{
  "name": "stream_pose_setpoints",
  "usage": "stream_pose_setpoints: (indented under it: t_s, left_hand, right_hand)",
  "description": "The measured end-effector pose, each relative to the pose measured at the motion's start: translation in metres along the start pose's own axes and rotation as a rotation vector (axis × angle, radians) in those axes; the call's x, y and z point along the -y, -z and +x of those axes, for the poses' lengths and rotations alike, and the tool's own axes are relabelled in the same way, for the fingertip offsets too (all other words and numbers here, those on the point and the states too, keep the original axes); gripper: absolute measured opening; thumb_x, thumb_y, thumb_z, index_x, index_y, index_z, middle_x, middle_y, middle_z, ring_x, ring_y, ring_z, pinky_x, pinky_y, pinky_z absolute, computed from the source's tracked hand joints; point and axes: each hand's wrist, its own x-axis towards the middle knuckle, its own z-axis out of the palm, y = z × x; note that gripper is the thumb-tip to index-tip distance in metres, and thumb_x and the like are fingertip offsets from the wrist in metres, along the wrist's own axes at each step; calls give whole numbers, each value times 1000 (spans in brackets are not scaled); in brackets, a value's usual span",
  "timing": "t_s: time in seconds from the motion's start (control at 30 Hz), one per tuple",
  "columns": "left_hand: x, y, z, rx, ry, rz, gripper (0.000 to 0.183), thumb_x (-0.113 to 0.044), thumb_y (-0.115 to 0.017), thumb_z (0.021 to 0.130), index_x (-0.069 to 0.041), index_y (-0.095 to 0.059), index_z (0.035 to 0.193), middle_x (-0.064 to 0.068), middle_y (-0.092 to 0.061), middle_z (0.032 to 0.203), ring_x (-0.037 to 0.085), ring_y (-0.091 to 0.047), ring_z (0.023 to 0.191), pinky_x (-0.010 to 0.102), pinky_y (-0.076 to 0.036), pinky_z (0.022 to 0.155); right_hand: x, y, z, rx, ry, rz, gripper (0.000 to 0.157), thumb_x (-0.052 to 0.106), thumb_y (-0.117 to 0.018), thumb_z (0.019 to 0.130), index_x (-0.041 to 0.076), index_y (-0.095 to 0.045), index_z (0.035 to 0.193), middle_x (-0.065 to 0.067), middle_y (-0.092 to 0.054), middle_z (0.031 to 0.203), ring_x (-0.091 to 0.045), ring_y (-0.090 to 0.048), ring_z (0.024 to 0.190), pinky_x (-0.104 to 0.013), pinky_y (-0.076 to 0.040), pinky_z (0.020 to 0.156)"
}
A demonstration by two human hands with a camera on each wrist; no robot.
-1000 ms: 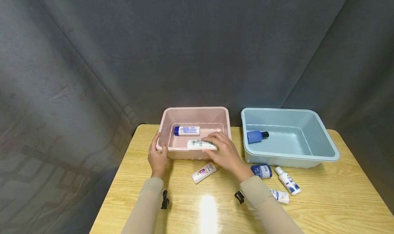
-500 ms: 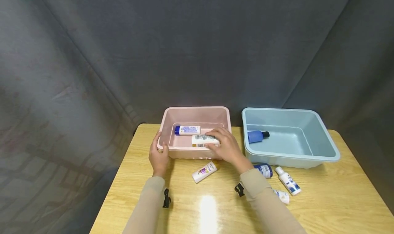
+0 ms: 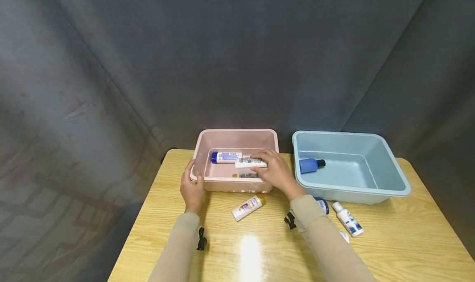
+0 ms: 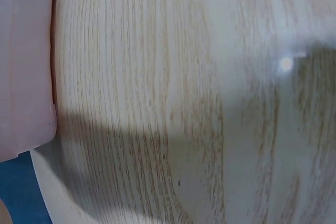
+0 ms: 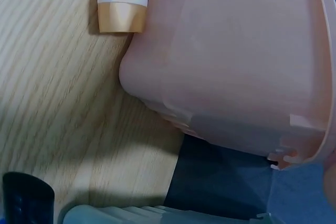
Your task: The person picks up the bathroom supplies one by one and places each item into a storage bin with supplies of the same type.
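My right hand pinches a white bottle with dark print, lying sideways inside the pink bin. Below it, along the bin's front wall, lies a gold-capped bottle, partly hidden by the rim. A white bottle with a blue cap rests behind, near the bin's left side. At the front left corner, my left hand grips the bin, its thumb by the front rim. On the table before the bin is a white and gold-capped bottle, whose cap shows in the right wrist view.
To the right stands a light blue bin holding a blue bottle with a black cap. In front of it lie a white and blue bottle, a dark blue bottle and a white one, both partly behind my right sleeve.
My right hand has shifted the white bottle backward and slightly right, away from the bin's front wall. The gold-capped bottle beneath has come into view. My left hand keeps its hold on the corner.
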Motion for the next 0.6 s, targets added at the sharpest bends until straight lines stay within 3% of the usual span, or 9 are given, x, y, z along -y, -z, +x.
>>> stream_pose_setpoints:
  t_s: [0.37,0.6]
  left_hand:
    - [-1,0,-1,-19,-3,11,47,-5,-59,89,-16,-61,134,1,-58,141,29,-52,130,47,-40,106]
    - [-1,-2,-1,-29,-5,6,46,-6,-59,88,-15,-62,133,1,-58,140,30,-53,128,49,-42,104]
  right_hand:
    - [-8,-5,13,41,-77,13,37,26,-81,84,16,-72,119,-4,-66,117,-26,-56,117,-46,-44,102]
    - [-13,-3,20,76,-81,5,38,28,-79,85,15,-71,120,-5,-66,119,-26,-55,117,-45,-43,103]
